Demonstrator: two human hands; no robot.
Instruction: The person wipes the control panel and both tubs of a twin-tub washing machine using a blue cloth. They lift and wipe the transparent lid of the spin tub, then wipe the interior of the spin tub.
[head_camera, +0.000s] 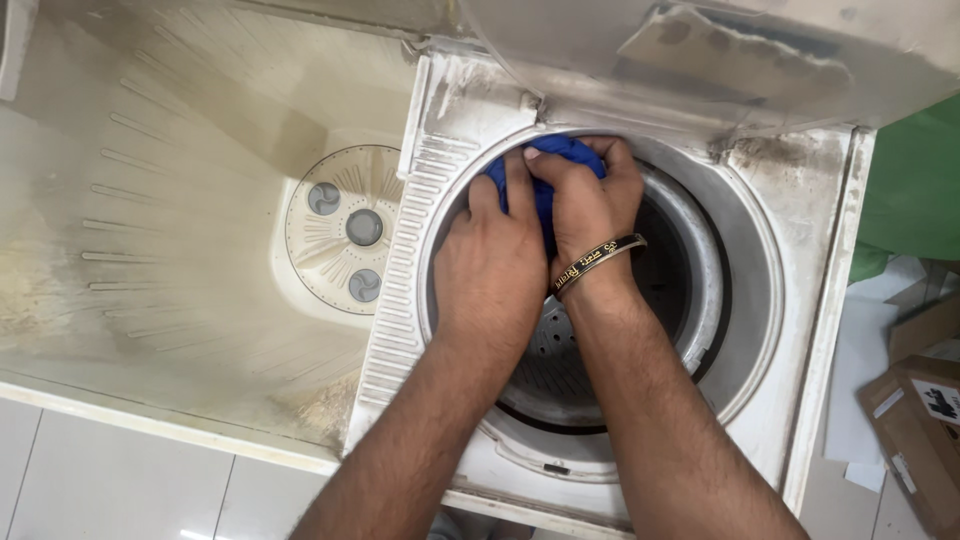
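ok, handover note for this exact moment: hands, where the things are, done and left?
Left hand: on the blue cloth, fingers curled over it.
Right hand: gripping the same cloth; black band on the wrist.
Cloth: bunched at the far rim of the spin tub, not yet down inside.
Wash tub on the left: no laundry visible, pulsator bare.
Done: cloth brought to the spin tub's mouth.
Left: it sits high at the rim; lid is up.
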